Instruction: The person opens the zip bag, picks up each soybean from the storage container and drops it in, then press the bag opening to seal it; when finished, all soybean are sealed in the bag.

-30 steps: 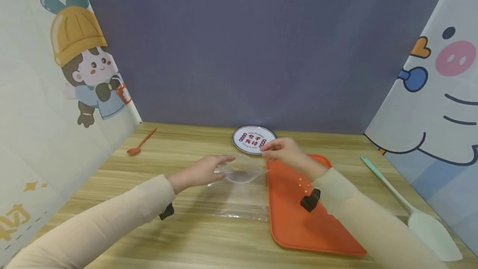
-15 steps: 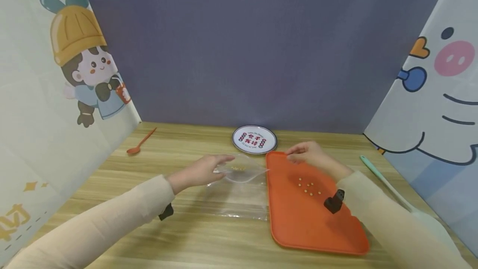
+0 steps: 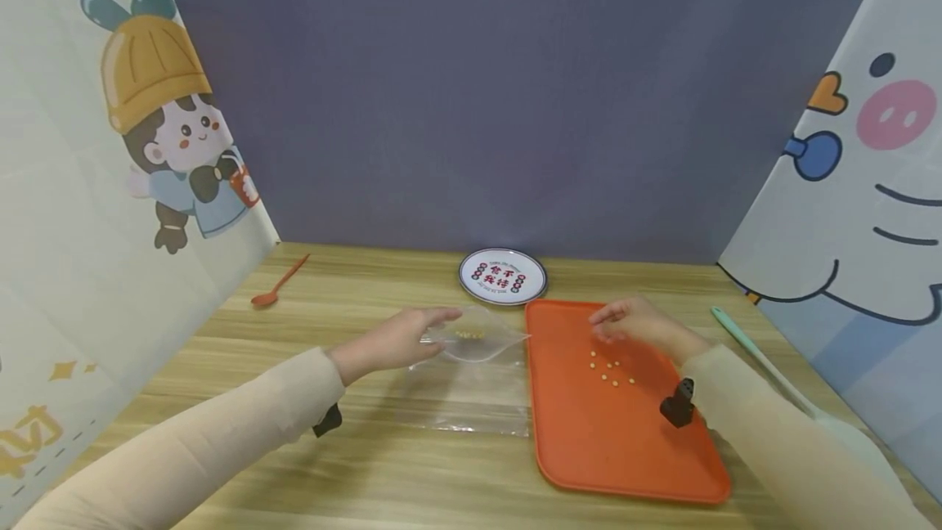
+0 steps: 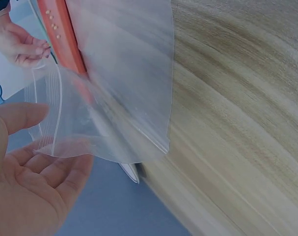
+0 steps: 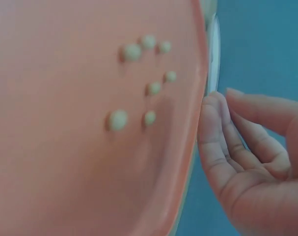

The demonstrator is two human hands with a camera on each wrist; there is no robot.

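A clear zip bag [image 3: 467, 399] lies toward me with its mouth spread wide, and a small heap of pale yellow soybeans [image 3: 469, 334] shows at it. My left hand [image 3: 393, 339] holds the mouth at its left side; in the left wrist view the thumb and curled fingers stand apart about the zip edge [image 4: 53, 113]. My right hand [image 3: 642, 324] hovers over the far part of the orange tray [image 3: 618, 456], fingers loosely bent, with nothing seen in them. Several loose soybeans [image 5: 118, 120] lie on the tray, just nearer to me than that hand.
Behind the bag and tray sits a white plate [image 3: 503, 276] with red lettering. An orange spoon [image 3: 275, 285] lies at the far left. Along the right side is a pale green spatula [image 3: 765, 366], partly hidden by the right sleeve. A dark wall [image 3: 500, 105] closes off the back.
My right hand has moved right, from beside the bag's mouth and the plate to over the tray, uncovering soybeans there. The left hand and the bag stay in place.
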